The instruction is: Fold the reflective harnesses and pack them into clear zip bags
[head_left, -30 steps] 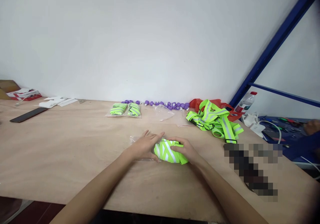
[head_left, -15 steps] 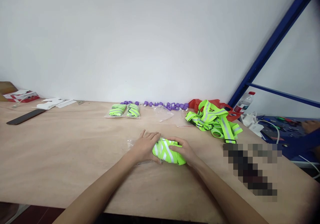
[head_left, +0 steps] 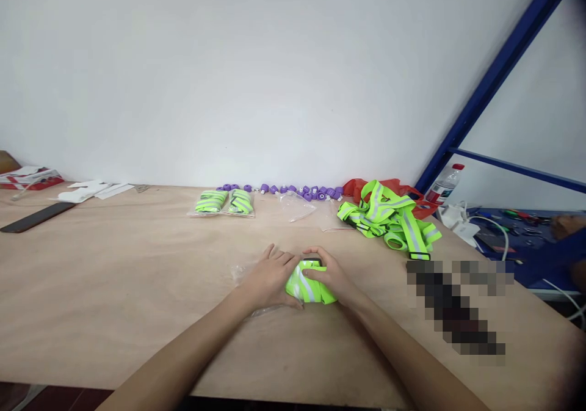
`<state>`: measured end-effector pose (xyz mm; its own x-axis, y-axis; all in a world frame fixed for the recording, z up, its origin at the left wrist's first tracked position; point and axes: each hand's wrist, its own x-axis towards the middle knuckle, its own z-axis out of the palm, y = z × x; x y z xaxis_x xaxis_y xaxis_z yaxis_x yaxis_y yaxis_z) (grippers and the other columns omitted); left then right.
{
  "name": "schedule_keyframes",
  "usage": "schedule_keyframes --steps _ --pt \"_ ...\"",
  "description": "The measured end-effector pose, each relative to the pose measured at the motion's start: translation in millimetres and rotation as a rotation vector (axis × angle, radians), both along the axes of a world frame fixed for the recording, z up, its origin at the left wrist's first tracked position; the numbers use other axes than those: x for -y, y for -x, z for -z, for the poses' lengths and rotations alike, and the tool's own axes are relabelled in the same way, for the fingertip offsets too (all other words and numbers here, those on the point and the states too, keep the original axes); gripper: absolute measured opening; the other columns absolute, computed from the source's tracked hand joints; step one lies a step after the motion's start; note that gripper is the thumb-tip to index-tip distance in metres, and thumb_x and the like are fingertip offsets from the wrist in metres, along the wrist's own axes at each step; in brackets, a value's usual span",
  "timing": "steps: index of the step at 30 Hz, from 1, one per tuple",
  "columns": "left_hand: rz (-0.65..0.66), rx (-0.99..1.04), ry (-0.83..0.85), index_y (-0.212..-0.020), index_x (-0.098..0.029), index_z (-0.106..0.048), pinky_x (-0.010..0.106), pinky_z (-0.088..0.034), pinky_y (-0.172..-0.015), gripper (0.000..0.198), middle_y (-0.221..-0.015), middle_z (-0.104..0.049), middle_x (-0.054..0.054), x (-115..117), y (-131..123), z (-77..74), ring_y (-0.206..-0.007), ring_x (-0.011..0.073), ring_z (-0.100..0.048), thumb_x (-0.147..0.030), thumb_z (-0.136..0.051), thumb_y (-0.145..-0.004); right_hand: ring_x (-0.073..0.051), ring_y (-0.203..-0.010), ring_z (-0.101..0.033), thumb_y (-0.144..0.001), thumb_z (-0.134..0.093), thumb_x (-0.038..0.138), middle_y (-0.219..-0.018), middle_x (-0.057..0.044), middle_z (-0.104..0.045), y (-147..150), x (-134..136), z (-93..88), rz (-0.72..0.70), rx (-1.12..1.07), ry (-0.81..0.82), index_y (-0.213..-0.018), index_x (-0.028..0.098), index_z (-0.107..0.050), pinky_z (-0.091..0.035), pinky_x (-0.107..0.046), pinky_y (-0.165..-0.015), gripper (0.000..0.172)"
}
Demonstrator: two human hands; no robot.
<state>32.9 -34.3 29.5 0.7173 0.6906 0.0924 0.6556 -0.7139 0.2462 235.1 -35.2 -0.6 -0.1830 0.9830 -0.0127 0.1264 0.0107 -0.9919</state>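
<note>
A folded neon-green reflective strap bundle (head_left: 307,287) lies on the wooden table (head_left: 114,276) in front of me, half inside a clear plastic bag (head_left: 242,273). My left hand (head_left: 268,276) rests on the bag's left side, fingers pressed against the bundle. My right hand (head_left: 332,275) curls over the bundle's right end and grips it. Both hands close around the bundle from either side.
Two bagged green bundles (head_left: 222,202) lie further back, beside a row of purple caps (head_left: 284,189), empty clear bags (head_left: 297,206) and a loose pile of green straps (head_left: 389,218). A dark flat bar (head_left: 34,217) sits far left. A bottle (head_left: 443,186) and cables stand right.
The bundle has become more compact as both hands squeezed closer together. The right hand slid further over its top. The view drifted slightly.
</note>
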Motion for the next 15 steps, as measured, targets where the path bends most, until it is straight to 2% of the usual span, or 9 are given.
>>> schedule_keyframes --steps 5,8,12,15 --pt "0.008 -0.004 0.036 -0.151 -0.023 -0.031 0.053 -0.030 -0.112 0.104 -0.142 -0.054 0.014 4.2 -2.9 -4.4 -0.127 0.0349 -0.051 -0.056 -0.083 -0.067 -0.026 -0.106 -0.062 -0.066 -0.075 0.028 -0.106 -0.003 -0.069 1.3 0.0 -0.9 -0.006 0.013 -0.047 -0.103 0.023 -0.060 -0.047 -0.039 -0.094 0.041" --pt "0.028 -0.005 0.063 -0.155 -0.024 -0.021 0.051 -0.035 -0.109 0.115 -0.147 -0.050 0.016 7.6 -3.1 -7.3 -0.130 0.0362 -0.048 -0.056 -0.085 -0.064 -0.026 -0.108 -0.062 -0.066 -0.076 0.028 -0.107 -0.003 -0.069 2.3 0.2 0.6 0.006 -0.007 -0.071 -0.103 0.023 -0.059 -0.045 -0.040 -0.096 0.041" --pt "0.021 -0.038 -0.011 -0.157 -0.023 -0.008 0.054 -0.029 -0.113 0.129 -0.155 -0.036 0.021 13.9 -5.9 -3.8 -0.140 0.0394 -0.038 -0.054 -0.088 -0.060 -0.025 -0.101 -0.063 -0.065 -0.078 0.032 -0.104 -0.003 -0.070 0.7 -0.5 0.6 0.048 -0.042 -0.067 -0.102 0.024 -0.058 -0.047 -0.039 -0.091 0.043" --pt "-0.093 -0.060 -0.075 -0.155 -0.022 -0.012 0.060 -0.022 -0.115 0.122 -0.157 -0.033 0.022 17.0 -8.4 -1.3 -0.142 0.0419 -0.032 -0.051 -0.087 -0.063 -0.024 -0.096 -0.064 -0.064 -0.080 0.035 -0.103 -0.002 -0.070 -2.6 -1.2 -1.7 0.112 -0.072 -0.048 -0.102 0.024 -0.058 -0.048 -0.038 -0.087 0.045"
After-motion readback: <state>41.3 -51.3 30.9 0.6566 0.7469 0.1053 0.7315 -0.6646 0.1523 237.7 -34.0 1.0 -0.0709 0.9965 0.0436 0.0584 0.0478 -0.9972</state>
